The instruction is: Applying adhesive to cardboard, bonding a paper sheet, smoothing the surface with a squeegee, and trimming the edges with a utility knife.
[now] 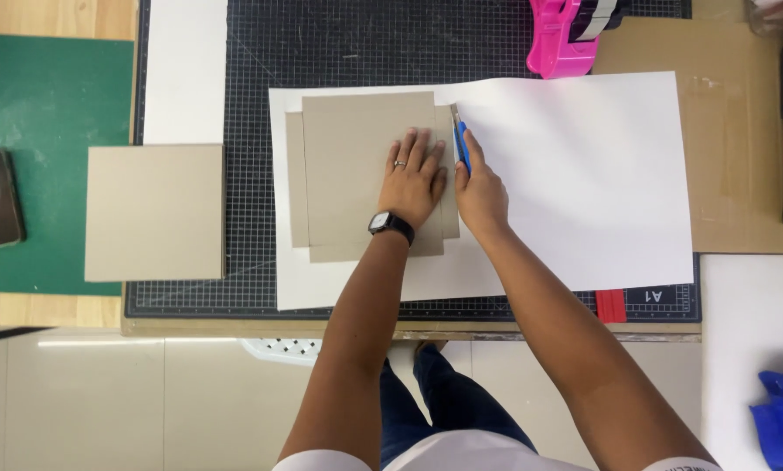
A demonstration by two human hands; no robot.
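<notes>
While I watch from the head camera, the left hand [413, 179] lies flat with fingers spread on a stack of grey boards [357, 174], pressing it onto the big white sheet [583, 183]; the right hand [480, 194] is closed around a blue knife [462, 144], its tip set at the right edge of the stack, near the top corner; the sheet and stack rest on the black gridded mat [339, 44]. Both hands sit just beside each other, the left fingertips close to the line where the blade would run; I judge that the main risk, since a slip of the knife off the board edge could catch a finger. The boards in the stack are not squared to one another, so any push sideways might shift them and send the cut crooked. A separate grey board [154, 212] lies to the left, half on the mat and half on the green pad [51, 96]; a pink tape holder [563, 39] stands beyond the sheet, well apart from the hands.
</notes>
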